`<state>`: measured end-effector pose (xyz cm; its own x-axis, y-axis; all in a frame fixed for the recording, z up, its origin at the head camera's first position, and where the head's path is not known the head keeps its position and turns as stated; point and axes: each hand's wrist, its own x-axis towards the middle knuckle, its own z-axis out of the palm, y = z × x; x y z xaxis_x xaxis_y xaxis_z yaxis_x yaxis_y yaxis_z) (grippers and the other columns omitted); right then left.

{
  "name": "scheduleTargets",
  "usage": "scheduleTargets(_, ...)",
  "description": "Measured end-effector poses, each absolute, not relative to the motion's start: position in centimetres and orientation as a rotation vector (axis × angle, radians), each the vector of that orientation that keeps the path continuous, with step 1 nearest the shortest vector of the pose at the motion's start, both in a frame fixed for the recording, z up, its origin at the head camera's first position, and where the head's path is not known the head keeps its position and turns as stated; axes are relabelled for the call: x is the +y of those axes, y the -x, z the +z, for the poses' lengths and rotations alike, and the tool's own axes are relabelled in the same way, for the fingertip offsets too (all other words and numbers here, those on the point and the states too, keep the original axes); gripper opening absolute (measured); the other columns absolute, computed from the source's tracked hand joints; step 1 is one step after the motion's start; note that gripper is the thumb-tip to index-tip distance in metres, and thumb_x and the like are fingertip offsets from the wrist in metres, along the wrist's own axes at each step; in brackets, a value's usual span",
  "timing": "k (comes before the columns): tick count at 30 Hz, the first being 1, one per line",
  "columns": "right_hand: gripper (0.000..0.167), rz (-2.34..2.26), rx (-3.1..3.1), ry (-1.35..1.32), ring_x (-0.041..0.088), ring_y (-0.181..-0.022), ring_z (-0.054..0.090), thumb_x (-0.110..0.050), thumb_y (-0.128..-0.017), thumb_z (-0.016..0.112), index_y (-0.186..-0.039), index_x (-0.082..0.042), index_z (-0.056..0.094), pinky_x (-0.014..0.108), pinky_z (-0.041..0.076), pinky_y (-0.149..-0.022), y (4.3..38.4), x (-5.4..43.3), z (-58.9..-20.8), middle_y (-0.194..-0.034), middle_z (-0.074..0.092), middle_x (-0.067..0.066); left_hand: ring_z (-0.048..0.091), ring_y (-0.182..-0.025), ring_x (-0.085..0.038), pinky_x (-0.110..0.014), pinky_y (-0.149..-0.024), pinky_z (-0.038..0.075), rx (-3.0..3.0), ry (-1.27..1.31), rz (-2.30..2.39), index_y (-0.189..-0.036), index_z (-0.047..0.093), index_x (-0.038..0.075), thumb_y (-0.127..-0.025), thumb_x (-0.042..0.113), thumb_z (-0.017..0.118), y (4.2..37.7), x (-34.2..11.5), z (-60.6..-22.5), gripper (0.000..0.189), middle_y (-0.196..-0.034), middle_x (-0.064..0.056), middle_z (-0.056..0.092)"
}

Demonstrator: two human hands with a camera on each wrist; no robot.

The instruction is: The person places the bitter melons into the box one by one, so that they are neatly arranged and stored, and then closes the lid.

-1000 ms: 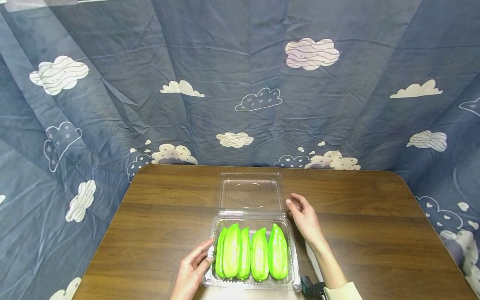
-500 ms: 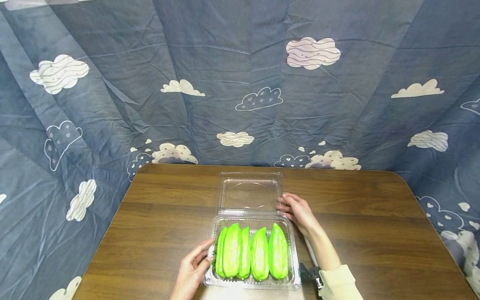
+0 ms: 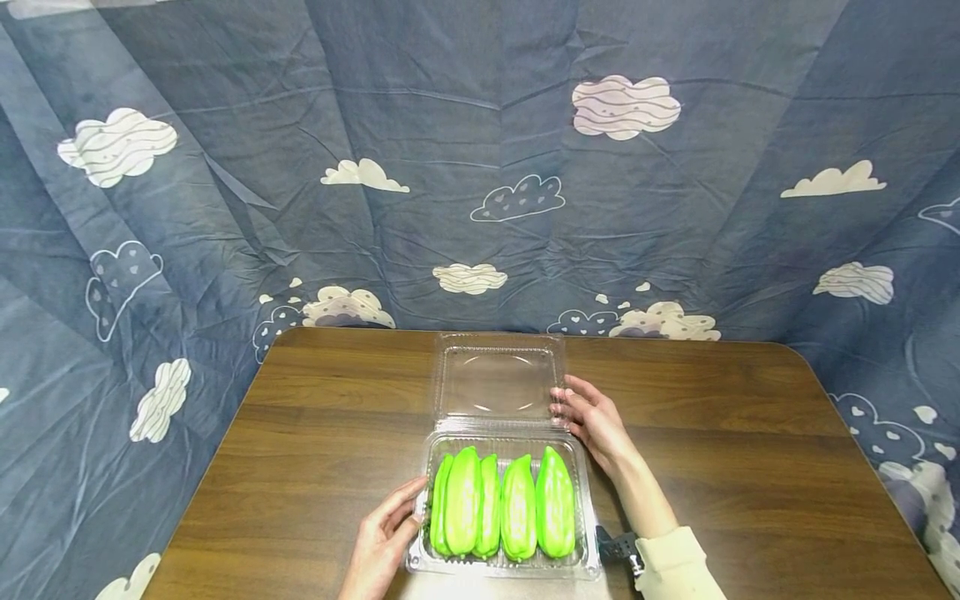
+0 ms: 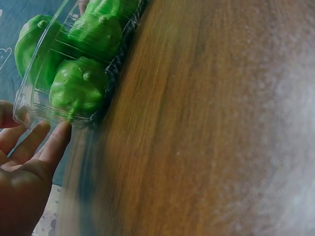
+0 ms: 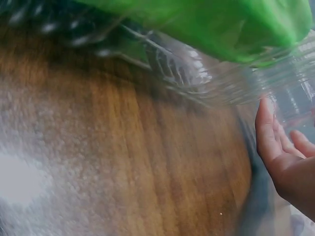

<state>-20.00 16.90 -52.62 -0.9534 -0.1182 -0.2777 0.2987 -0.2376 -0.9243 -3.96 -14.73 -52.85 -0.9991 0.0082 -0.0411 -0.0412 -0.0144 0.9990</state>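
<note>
A clear plastic hinged container (image 3: 420,550) stands on the table, its lid (image 3: 498,385) folded back and tilted slightly up at the far edge. Several bright green, pointed vegetables, possibly peppers, lie side by side in the base, among them one green vegetable (image 3: 555,504) at the right. My left hand (image 3: 382,537) touches the base's left side with fairly straight fingers; the left wrist view shows the fingertips (image 4: 63,130) at the container's wall. My right hand (image 3: 600,421) is at the lid's right side near the hinge, with fingers seen through the clear plastic.
The brown wooden table (image 3: 735,467) extends on both sides of the container. Behind it hangs a dark blue cloth (image 3: 420,225) with cloud prints. A black wrist strap (image 3: 622,550) sits beside the cream right sleeve (image 3: 675,567).
My right hand has moved left from beside the container to the lid, its fingers now behind the plastic. The lid's far edge has risen a little. My left hand has stayed in place.
</note>
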Motion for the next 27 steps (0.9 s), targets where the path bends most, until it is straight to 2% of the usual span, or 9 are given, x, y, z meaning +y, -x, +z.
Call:
scheduleTargets(6, 0.050, -2.351, 1.714, -0.076, 0.016, -0.098, 0.065, -0.001, -0.103, 0.043, -0.150, 0.001, 0.026, 0.029, 0.056, -0.082, 19.9, 17.2, -52.3, -0.137, 0.050, 0.022, 0.059, -0.113, -0.020, -0.022, -0.095, 0.046, 2.183, 0.039, 2.211, -0.134, 0.056, -0.004, -0.088, -0.008, 0.059, 4.0, -14.7, -53.0, 0.046, -0.142, -0.023, 0.048)
scheduleTargets(17, 0.053, -2.345, 1.855, 0.305, 0.029, -0.115, 0.059, 0.003, -0.101, 0.045, -0.150, 0.006, 0.025, 0.039, 0.054, -0.089, 19.8, 18.1, -51.6, -0.142, 0.040, 0.034, 0.059, -0.113, -0.019, -0.020, -0.095, 0.046, 2.188, 0.068, 2.203, -0.134, 0.056, -0.004, -0.089, -0.008, 0.059, 3.9, -14.7, -53.0, 0.045, -0.141, -0.022, 0.049)
scheduleTargets(22, 0.053, -2.306, 1.953, 0.409, 0.038, -0.125, 0.050, 0.004, -0.101, 0.045, -0.150, 0.003, 0.027, 0.045, 0.049, -0.097, 19.4, 18.3, -51.2, -0.144, 0.037, 0.035, 0.058, -0.115, -0.020, -0.021, -0.095, 0.046, 2.164, 0.076, 2.208, -0.135, 0.055, -0.004, -0.089, -0.007, 0.060, 4.0, -14.7, -52.9, 0.046, -0.142, -0.023, 0.048)
scheduleTargets(27, 0.051, -2.266, 2.072, 0.530, 0.042, -0.127, 0.044, 0.007, -0.099, 0.045, -0.148, 0.006, 0.030, 0.041, 0.049, -0.097, 18.7, 18.5, -50.7, -0.142, 0.039, 0.036, 0.058, -0.116, -0.021, -0.021, -0.095, 0.046, 2.128, 0.074, 2.220, -0.135, 0.054, -0.004, -0.089, -0.006, 0.060, 4.0, -14.6, -52.9, 0.046, -0.143, -0.024, 0.046)
